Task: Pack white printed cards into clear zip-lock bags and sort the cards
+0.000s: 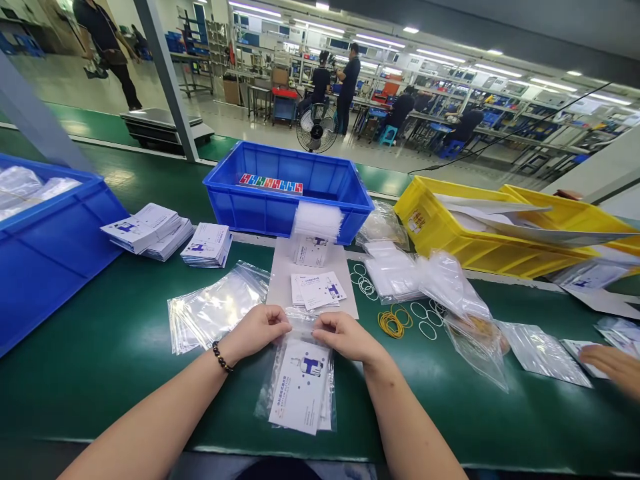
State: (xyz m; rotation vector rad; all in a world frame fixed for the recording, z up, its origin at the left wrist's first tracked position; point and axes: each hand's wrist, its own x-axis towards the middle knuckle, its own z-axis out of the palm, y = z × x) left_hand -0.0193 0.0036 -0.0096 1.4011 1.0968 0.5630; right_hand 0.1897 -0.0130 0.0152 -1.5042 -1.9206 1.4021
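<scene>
In front of me lies a clear plastic zip bag (pixel 300 331) with a white printed leaflet (pixel 303 381) showing through it, a purple picture near its top. My left hand (pixel 265 328) pinches the bag's upper edge on the left, thumb against fingers. At the right end of that edge, my right hand (pixel 345 333) grips it the same way. More bagged leaflets lie underneath, partly covered. Just beyond my fingers, a few loose leaflets (pixel 320 290) rest on a grey board (pixel 280 267). Left of my left hand is a fanned pile of clear bags (pixel 215 307).
Leaflet stacks (pixel 155 227) stand by the left blue bin (pixel 55 267). Another blue bin (pixel 285 213) sits ahead, yellow bins (pixel 450 233) at right. Yellow rubber bands (pixel 391 325), white rings (pixel 365 283) and plastic packs (pixel 393 270) lie right. Another person's hand (pixel 613 367) reaches in.
</scene>
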